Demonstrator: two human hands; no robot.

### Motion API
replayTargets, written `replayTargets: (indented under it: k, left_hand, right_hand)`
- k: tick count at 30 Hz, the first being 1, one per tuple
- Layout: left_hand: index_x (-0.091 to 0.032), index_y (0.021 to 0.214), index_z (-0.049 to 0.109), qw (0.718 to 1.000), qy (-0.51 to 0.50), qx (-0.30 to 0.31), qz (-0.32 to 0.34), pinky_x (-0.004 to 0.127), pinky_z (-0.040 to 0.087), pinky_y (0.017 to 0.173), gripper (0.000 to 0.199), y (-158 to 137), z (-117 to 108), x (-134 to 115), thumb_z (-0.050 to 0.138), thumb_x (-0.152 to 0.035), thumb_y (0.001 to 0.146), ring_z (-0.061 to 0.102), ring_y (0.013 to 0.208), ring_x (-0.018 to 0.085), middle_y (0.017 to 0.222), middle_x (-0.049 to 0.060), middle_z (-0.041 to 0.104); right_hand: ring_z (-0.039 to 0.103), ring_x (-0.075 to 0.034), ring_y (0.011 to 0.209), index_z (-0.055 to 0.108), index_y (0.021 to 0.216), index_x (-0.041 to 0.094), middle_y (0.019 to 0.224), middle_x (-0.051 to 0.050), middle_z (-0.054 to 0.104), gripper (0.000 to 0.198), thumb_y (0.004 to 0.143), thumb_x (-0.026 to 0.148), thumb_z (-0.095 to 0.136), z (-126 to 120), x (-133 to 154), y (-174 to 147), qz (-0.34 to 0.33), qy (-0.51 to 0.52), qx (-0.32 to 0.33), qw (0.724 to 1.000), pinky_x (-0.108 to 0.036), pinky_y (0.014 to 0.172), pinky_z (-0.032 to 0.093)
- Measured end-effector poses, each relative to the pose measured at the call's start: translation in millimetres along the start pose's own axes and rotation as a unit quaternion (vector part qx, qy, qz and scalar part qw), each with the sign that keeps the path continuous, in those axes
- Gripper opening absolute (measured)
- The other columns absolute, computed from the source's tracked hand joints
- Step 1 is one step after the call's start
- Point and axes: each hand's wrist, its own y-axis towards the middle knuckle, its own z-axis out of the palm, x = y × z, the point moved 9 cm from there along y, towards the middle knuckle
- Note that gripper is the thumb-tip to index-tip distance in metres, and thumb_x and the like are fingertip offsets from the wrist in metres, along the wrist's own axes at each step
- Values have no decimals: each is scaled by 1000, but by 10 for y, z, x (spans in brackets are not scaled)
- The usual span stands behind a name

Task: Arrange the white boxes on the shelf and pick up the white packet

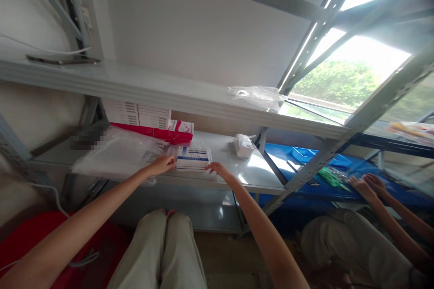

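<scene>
so, entry: both hands sat at the small stack of white-and-blue boxes [192, 158] lying flat near the front edge of the lower shelf [257, 176], roughly mid-length. left hand [163, 163] touched the stack's left end, fingers curled against it; right hand [217, 169] touched the right end, fingers loosely spread. neither grip looked clamped: fingers apart on both, resting on the ends rather than pinching.

judged handling: thin cardboard cartons, likely light and stiff but easy to dent at corners; printed faces probably a bit slick, so the stacked boxes could slide on each other. best hold seemed to be the two short ends squeezed together, or thumbs on top and fingers under the front edge.

edges and room: clear plastic sheet [118, 153] lay just left of the stack, reaching the shelf's front edge under the left wrist. red-and-white boxes [152, 127] stood behind, toward the back left. a small wrapped packet [243, 145] sat to the right, well apart, near the upright post [342, 137]. bare shelf lay right of the stack. upper shelf [142, 90] overhung closely, so lift height looked limited; pulling forward off the front edge seemed the freest path. another person's hands [368, 185] worked at the blue tray [305, 156] far right.
</scene>
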Motion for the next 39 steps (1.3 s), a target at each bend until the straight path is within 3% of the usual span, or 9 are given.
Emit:
replayTargets:
  k: [5,12,17,20,23,25,28,34,39]
  left_hand:
    - [-13,87,65,992,121,-25,-32,38,35,90,18,-67,55,-113,60,-30,85,61,93,28,86,11,69]
    - [-18,80,71,991,11,-128,-41,29,38,76,22,-100,-363,-157,53,-28,88,61,76,20,68,2,69]
    - [-18,83,71,987,26,-154,-37,27,39,71,33,-200,-440,-83,53,-45,88,60,69,18,70,2,68]
    - [-17,79,70,985,134,-105,-8,31,39,77,40,-264,-307,-214,52,-51,88,61,72,20,69,5,67]
    - [-16,90,69,954,249,-145,79,37,36,88,34,-388,-298,-550,57,-48,86,57,97,27,96,11,68]
    - [-15,98,66,925,314,-165,139,39,34,91,33,-468,-262,-774,62,-44,84,53,106,28,113,13,62]
    - [-12,94,64,900,369,-150,177,38,36,88,25,-507,-144,-920,63,-36,84,53,102,27,108,14,62]
    - [-14,87,63,901,359,-162,183,35,37,82,12,-497,-20,-841,51,-10,87,55,93,23,96,9,62]
    - [-17,91,63,936,229,-137,231,35,35,93,18,-537,43,-795,46,-11,91,54,97,20,100,7,64]
  right_hand:
    - [53,-11,49,63,62,15,53,-2,60,30,74,43,62,179,-153,61,38,40,-28,998,-24,53,41]
    - [52,-9,59,67,87,16,88,-5,69,44,75,57,56,-65,48,-120,-11,156,-105,982,-22,58,37]
    - [53,-12,67,66,85,18,75,-2,63,43,73,59,57,-82,127,-148,-44,147,-116,981,-23,60,36]
    - [51,-13,64,64,93,19,67,2,58,42,66,51,68,-17,199,-124,-95,59,-107,988,-24,60,38]
    - [51,-13,60,60,112,24,61,6,54,50,67,41,72,38,253,-124,-89,-132,-117,980,-24,62,39]
    - [54,-14,62,56,122,30,65,5,58,52,74,42,69,39,302,-132,-58,-256,-135,956,-25,62,39]
    - [62,-19,76,52,129,37,78,1,67,53,79,52,63,40,441,-136,-36,-392,-145,908,-28,68,41]
    - [64,-26,93,45,137,38,102,-8,70,61,81,56,61,122,613,-123,-50,-545,-125,827,-34,77,43]
    - [65,-26,89,46,137,34,100,-11,71,52,88,47,55,170,617,-101,-41,-532,-165,829,-35,77,42]
